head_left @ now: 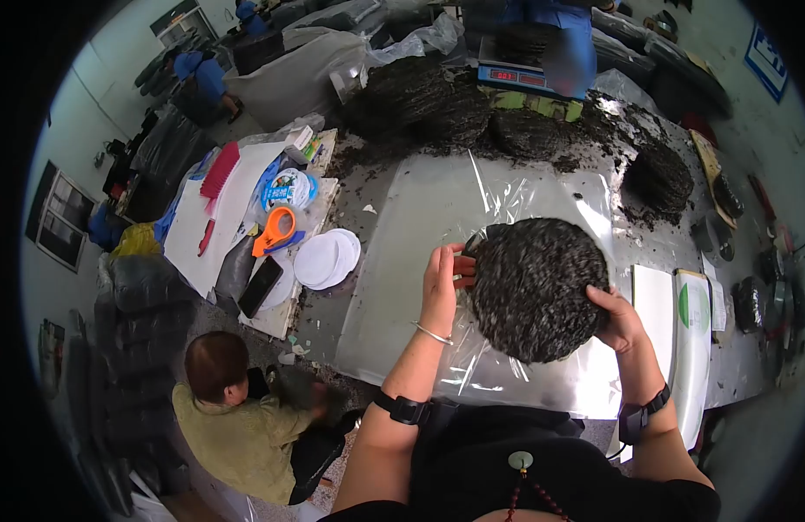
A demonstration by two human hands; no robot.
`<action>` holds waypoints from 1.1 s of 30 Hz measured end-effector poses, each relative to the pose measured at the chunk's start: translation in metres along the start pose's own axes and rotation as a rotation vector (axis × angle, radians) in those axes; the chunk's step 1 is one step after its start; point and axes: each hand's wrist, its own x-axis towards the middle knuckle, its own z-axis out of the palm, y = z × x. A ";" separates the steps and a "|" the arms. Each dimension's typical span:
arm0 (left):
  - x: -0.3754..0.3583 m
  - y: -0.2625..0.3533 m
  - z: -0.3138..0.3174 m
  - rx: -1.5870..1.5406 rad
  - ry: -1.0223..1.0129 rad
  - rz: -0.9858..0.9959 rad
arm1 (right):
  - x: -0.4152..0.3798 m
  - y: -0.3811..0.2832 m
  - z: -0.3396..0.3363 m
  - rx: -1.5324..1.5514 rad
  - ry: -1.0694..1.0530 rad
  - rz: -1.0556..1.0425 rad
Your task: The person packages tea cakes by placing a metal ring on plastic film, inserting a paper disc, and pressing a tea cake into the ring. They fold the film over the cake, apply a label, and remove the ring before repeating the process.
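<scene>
A round, flat dark cake (542, 291) of what looks like dried seaweed is held up between my two hands, above a table covered in plastic film. My right hand (616, 320) grips its right edge, thumb on the upper face and the fingers hidden beneath. At the left edge is my left hand (444, 277), with its curled fingers right against the rim. Clear plastic film (472, 370) lies spread on the table under the cake.
Dark loose heaps (411, 104) line the table's far side, near a blue scale (517, 78) and a person in blue. A tape dispenser (278, 228), white discs (327, 259) and a phone (260, 285) lie left. Film rolls (691, 348) stand right. Someone sits (246, 426) lower left.
</scene>
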 end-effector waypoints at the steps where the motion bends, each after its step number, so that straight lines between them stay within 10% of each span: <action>1: 0.003 -0.008 -0.008 0.406 0.249 0.208 | -0.007 -0.010 0.008 -0.029 0.064 -0.175; 4: 0.039 -0.078 -0.056 1.356 0.797 0.673 | 0.000 -0.022 0.025 -0.615 0.234 -0.873; 7: 0.068 -0.090 -0.069 0.936 0.421 -0.008 | 0.022 0.010 0.060 -1.368 0.111 -1.362; 15: 0.064 -0.015 -0.133 0.787 0.592 0.429 | 0.050 0.062 0.034 -1.802 -0.164 -0.922; 19: 0.034 0.064 -0.058 0.638 0.101 0.408 | 0.046 0.064 0.046 -1.747 -0.124 -0.930; 25: 0.056 0.024 0.010 1.296 -0.585 0.465 | 0.048 0.032 0.052 -1.637 -0.361 -0.504; 28: 0.082 0.007 0.026 1.573 -0.750 0.109 | 0.069 0.003 0.061 -1.398 -0.272 -0.234; 33: 0.082 -0.013 0.048 1.776 -0.702 -0.095 | 0.129 0.027 0.065 -2.090 -0.350 -0.086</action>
